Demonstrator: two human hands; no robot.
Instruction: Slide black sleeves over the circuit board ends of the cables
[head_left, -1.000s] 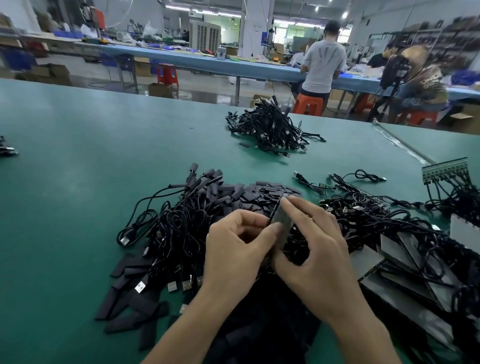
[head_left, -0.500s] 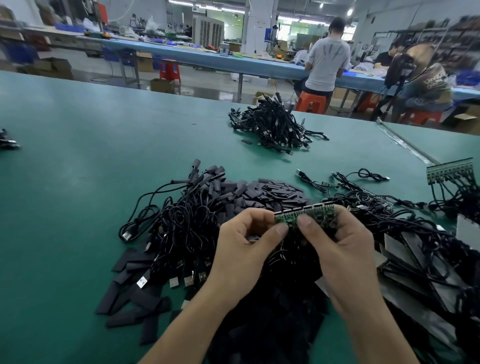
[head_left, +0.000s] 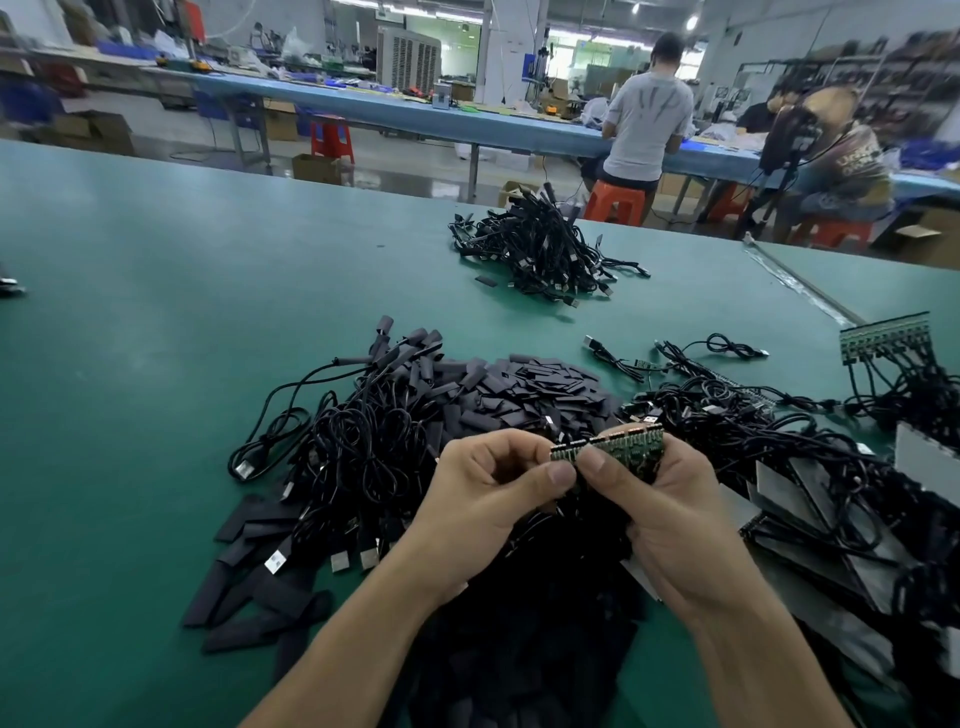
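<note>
- The left hand (head_left: 488, 499) pinched the left end of the green circuit board strip (head_left: 623, 444), and the right hand (head_left: 670, 519) clamped the rest.
- They held it above the tangled cables (head_left: 363, 441), near the table's (head_left: 156, 312) near edge.
- Flexed unevenly, it might crack badly or snag the tangle, I reckoned.
- The black sleeves (head_left: 530, 384) lay heaped just beyond, none in hand.

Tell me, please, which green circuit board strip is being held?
The central strip, pinched by the left hand and right hand; the other strip rests untouched at far right.
</note>
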